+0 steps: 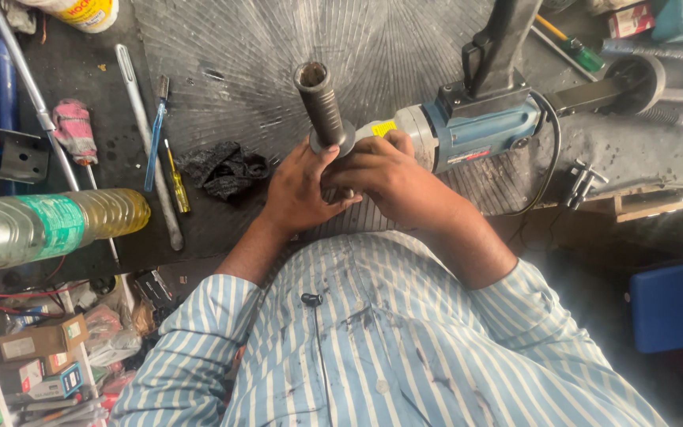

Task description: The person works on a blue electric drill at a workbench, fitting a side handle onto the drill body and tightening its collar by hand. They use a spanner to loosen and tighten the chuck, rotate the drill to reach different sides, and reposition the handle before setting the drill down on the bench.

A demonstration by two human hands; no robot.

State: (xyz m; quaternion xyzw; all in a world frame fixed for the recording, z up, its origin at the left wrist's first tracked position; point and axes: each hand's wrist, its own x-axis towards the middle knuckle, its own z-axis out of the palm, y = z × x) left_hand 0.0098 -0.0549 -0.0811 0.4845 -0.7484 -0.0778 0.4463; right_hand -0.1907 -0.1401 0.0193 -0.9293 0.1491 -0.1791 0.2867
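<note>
blue power tool [468,130] lies on the scratched grey bench top [231,63], w/ its black ribbed side handle [322,103] sticking up at the front end. left hand [298,190] is wrapped round the handle base, fingers curled. right hand [385,174] grips the tool's silver nose just beside it, thumb on top; both hands touching each other. black rag [223,170] near the left hand. yellow screwdriver [175,178] and oil-filled plastic bottle [49,225] further left. blue box [668,307] far right.
</note>
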